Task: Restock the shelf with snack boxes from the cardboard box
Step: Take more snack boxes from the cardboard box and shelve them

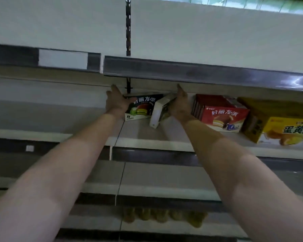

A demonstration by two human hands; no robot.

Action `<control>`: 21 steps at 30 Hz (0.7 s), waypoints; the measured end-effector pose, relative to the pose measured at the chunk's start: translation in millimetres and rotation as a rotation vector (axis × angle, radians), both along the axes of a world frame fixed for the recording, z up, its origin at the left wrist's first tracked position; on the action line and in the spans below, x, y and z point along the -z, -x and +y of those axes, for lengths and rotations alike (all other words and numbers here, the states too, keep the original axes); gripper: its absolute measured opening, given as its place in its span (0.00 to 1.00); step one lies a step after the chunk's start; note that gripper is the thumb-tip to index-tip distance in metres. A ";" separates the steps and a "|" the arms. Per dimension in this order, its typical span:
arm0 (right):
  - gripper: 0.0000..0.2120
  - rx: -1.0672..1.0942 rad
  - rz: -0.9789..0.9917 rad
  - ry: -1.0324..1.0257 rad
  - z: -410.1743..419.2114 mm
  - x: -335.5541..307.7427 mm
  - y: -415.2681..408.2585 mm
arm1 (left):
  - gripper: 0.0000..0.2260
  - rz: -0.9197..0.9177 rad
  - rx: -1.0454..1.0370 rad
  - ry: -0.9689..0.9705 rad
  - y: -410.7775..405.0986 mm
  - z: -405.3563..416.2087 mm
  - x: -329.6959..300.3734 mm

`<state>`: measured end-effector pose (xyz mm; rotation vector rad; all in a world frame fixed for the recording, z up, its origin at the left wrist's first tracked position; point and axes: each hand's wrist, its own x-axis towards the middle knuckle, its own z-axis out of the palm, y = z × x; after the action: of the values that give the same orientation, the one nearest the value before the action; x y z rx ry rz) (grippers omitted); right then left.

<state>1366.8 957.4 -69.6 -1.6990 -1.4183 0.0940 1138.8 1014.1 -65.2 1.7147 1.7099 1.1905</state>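
Snack boxes of printed glossy cardboard sit on the pale shelf [147, 142]. Left hand [115, 103] curls around the end of the green-pie box [142, 107]; right hand [179, 106] grips a tilted white-edged box [158, 114]. Just beside sit a red rectangular box [222, 116], then a yellow box [278, 124].

Both forearms are bare, with no sleeves, left hand [116, 102] and right hand [180, 103] ungloved.
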 end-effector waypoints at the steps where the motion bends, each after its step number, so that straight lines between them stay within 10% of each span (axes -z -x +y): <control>1: 0.32 -0.061 -0.065 0.006 -1.2 -4.0 3.9 | 0.49 0.029 0.011 -0.028 -2.2 -0.8 -0.9; 8: 0.32 0.013 -0.289 0.197 -9.0 -6.6 21.6 | 0.27 0.079 0.083 -0.077 -11.6 -15.5 -2.7; 13: 0.53 0.045 0.109 0.195 -8.2 -2.2 21.6 | 0.25 -0.147 0.215 0.029 -6.5 -15.6 11.0; 21: 0.49 0.053 0.325 0.261 -8.8 -4.9 27.9 | 0.31 -0.406 0.475 0.194 -3.3 -26.6 18.7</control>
<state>1338.8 948.6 -64.7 -1.8317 -1.1550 0.5223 1142.1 987.5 -83.9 1.5167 1.0635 1.0217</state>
